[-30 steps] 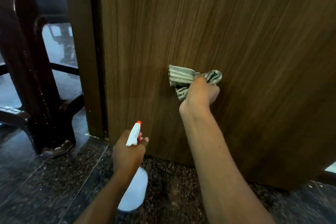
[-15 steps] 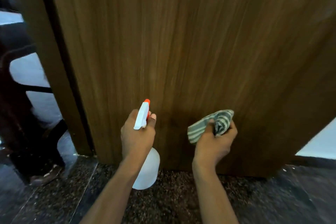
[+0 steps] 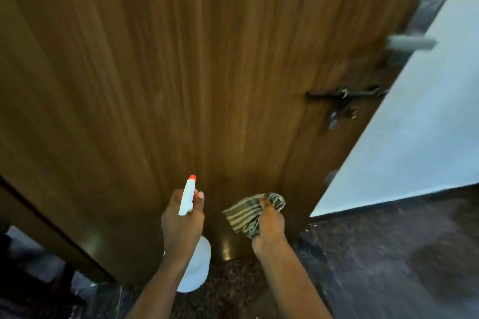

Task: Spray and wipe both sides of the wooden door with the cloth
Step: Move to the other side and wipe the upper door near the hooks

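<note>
The wooden door [image 3: 181, 72] fills most of the view, its grain running vertically. My left hand [image 3: 181, 225] grips a white spray bottle [image 3: 193, 267] with an orange nozzle tip, which points up at the door's lower part. My right hand [image 3: 269, 228] holds a bunched green-and-white striped cloth [image 3: 246, 212] close to the door near its bottom edge; whether the cloth touches the wood I cannot tell.
A metal lever handle [image 3: 410, 41] and a dark latch bolt [image 3: 344, 98] sit on the door's right edge. A white wall [image 3: 427, 124] lies to the right. Dark speckled stone floor [image 3: 375, 254] lies below. The door frame [image 3: 51, 228] runs along the lower left.
My right hand has come down with the cloth from mid-door to near the bottom edge. My view has swung right and up, bringing the handle and latch into sight. The bottle stays raised.
</note>
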`<state>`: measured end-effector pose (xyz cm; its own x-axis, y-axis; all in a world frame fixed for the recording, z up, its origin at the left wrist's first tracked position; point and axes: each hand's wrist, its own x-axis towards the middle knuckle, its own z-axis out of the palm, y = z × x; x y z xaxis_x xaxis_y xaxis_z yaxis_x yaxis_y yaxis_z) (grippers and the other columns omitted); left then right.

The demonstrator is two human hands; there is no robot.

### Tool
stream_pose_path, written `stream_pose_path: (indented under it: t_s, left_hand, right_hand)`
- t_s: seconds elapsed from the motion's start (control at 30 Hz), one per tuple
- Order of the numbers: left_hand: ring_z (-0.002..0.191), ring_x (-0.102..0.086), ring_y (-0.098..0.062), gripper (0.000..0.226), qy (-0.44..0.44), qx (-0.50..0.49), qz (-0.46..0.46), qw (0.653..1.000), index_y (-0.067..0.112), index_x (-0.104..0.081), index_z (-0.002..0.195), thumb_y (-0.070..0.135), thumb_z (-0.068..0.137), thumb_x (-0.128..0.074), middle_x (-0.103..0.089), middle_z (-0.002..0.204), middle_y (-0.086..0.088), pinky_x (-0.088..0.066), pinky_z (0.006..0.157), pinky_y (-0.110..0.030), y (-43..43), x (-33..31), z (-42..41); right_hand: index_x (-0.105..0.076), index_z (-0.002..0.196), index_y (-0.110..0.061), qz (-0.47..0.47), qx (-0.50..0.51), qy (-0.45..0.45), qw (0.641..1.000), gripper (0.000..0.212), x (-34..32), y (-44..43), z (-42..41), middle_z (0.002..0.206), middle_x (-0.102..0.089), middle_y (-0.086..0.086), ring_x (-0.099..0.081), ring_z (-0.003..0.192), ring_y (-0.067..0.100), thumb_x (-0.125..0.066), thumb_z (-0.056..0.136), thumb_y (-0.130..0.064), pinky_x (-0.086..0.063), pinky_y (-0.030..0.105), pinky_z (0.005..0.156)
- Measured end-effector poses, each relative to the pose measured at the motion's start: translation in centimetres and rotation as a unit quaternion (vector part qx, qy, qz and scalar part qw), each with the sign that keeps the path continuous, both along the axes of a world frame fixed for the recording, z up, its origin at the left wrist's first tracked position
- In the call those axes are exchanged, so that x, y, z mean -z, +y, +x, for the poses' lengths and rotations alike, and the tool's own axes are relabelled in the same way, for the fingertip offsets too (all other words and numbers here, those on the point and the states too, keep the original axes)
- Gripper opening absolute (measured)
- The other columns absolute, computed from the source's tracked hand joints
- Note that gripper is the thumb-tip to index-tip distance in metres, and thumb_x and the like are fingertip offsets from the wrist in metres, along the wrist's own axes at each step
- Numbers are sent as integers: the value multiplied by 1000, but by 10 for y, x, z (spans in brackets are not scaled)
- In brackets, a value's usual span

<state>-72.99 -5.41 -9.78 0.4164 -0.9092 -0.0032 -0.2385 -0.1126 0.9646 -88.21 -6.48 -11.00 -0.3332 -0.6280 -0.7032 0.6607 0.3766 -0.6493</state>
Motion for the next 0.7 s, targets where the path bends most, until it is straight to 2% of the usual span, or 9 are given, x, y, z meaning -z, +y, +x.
stream_pose_path:
  t_s: [0.13, 0.23, 0.4, 0.5, 0.6, 0.7]
  left_hand:
    - [78, -62, -14, 11, -25, 50, -18, 998, 24, -60, 92, 33, 86, -62, -64, 80, 7, -54, 69, -33, 10, -113, -43]
    - [76, -63, -16, 7, -13, 74, 8, 997, 29, -59, 84, 35, 86, -62, -64, 78, 5, -57, 69, -39, 16, -188, -79]
    - [78, -62, -17, 15, 20, 96, 49, 994, 32, -53, 75, 38, 85, -63, -61, 79, 4, -57, 73, -42, 22, -280, -132]
    - [81, -63, -19, 13, 22, 98, 49, 994, 31, -55, 80, 39, 84, -64, -61, 81, 3, -57, 73, -40, 24, -312, -152]
    - [85, -62, -19, 15, 23, 96, 51, 994, 31, -56, 93, 39, 84, -64, -61, 86, 3, -57, 74, -38, 27, -327, -161]
    - [82, -62, -18, 12, 26, 85, 40, 995, 35, -53, 86, 35, 85, -64, -59, 84, 5, -57, 73, -38, 32, -340, -165]
  right_hand:
    - [-56, 116, -7, 15, 21, -15, 1000, 22, -108, 14, -55, 91, -65, 12, -62, 80, 27, -53, 101, -23, -52, 36, 68]
    - [-54, 127, -6, 6, 52, -26, 998, 31, -178, 24, -99, 95, -65, 12, -63, 82, 27, -50, 102, -24, -53, 36, 68]
    - [-53, 125, -7, -33, 92, -46, 994, 28, -273, 19, -163, 99, -64, 13, -64, 88, 28, -44, 104, -25, -53, 39, 70]
    - [-52, 122, -9, -60, 89, -64, 992, 26, -311, 8, -181, 100, -64, 14, -65, 90, 29, -42, 105, -25, -54, 42, 82]
    - [-49, 127, -11, -71, 85, -89, 990, 28, -336, -12, -188, 113, -61, 16, -62, 99, 32, -41, 105, -26, -48, 49, 101]
    - [-48, 131, -15, -99, 115, -145, 978, 34, -358, -38, -198, 130, -55, 17, -57, 112, 37, -39, 105, -33, -40, 54, 108]
